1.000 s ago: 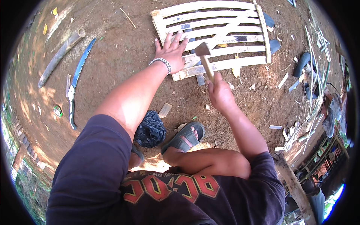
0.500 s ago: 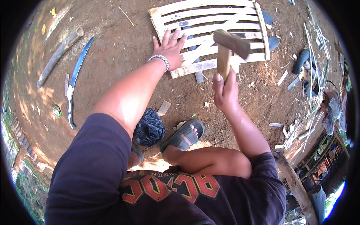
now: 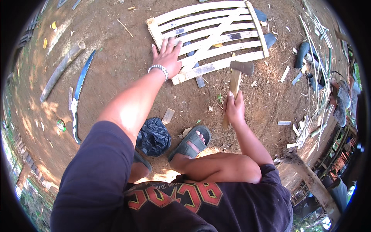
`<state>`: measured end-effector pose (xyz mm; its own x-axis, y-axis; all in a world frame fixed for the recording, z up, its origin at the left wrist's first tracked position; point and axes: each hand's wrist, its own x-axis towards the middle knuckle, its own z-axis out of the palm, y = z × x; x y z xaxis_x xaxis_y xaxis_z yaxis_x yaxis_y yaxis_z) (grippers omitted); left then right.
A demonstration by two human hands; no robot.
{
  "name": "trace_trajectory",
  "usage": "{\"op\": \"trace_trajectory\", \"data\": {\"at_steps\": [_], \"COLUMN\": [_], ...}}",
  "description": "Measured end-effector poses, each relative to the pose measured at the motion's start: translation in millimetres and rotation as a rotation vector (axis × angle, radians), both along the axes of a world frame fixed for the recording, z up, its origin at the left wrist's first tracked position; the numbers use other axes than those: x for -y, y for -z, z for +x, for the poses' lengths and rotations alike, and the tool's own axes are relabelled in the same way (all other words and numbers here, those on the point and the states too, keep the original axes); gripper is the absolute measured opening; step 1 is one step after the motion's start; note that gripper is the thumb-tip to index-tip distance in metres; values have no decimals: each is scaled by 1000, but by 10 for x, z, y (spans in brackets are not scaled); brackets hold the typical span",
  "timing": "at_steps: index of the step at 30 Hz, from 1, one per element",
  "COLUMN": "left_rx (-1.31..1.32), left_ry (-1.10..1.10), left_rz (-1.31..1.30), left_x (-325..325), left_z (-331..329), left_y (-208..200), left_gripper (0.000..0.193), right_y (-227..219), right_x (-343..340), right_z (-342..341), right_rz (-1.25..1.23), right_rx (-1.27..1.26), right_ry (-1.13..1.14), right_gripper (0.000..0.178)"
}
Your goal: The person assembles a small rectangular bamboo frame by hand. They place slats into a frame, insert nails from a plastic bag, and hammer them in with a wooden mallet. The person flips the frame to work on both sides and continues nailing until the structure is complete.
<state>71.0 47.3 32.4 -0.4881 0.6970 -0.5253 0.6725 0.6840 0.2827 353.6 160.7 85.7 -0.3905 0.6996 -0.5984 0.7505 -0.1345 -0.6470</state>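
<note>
My left hand (image 3: 167,62), wearing a chain bracelet, lies with spread fingers on the left end of a slatted panel (image 3: 235,36). The panel is made of pale wooden or bamboo strips, with a bar at each end and a diagonal strip across. My right hand (image 3: 235,112) grips a hatchet (image 3: 242,67) by its wooden handle. The hatchet's dark head is up, just off the panel's near right side, apart from it as far as I can tell. A flat grey strip (image 3: 199,80) sticks out from under the panel's near edge.
On the ground at left lie a curved pruning saw (image 3: 82,77) and a bamboo pole (image 3: 62,71). A black plastic bag (image 3: 154,137) sits by my sandalled foot (image 3: 191,142). To the right are dark tubular pieces (image 3: 302,55), thin bamboo strips (image 3: 328,65) and scattered offcuts.
My right hand has lowered the hatchet away from the panel, toward me. My left hand stays on the panel's left end. The whole view has shifted slightly.
</note>
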Motion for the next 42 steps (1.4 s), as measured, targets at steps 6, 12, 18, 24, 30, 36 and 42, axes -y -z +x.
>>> {"op": "trace_trajectory", "data": {"at_steps": [6, 12, 18, 24, 30, 36, 42], "left_rx": [-25, 187, 97, 125, 40, -226, -111], "left_ry": [-820, -962, -960, -986, -911, -220, 325], "left_rz": [433, 467, 459, 483, 373, 420, -38], "left_x": [204, 320, 746, 1068, 1029, 914, 196], "left_z": [346, 222, 240, 271, 293, 383, 402], "left_y": [107, 204, 139, 266, 123, -89, -238], "left_gripper": [99, 90, 84, 80, 79, 78, 93], "right_y": [137, 99, 44, 59, 73, -313, -370], "right_x": [206, 278, 288, 328, 251, 213, 3], "right_z": [431, 426, 393, 312, 290, -69, -555], "right_rz": [-95, -147, -143, -141, -84, 192, 543], "right_rx": [-5, -44, -36, -32, 76, 150, -197], "right_ry": [106, 75, 44, -25, -155, -414, -571], "right_gripper": [20, 21, 21, 22, 17, 53, 60]}}
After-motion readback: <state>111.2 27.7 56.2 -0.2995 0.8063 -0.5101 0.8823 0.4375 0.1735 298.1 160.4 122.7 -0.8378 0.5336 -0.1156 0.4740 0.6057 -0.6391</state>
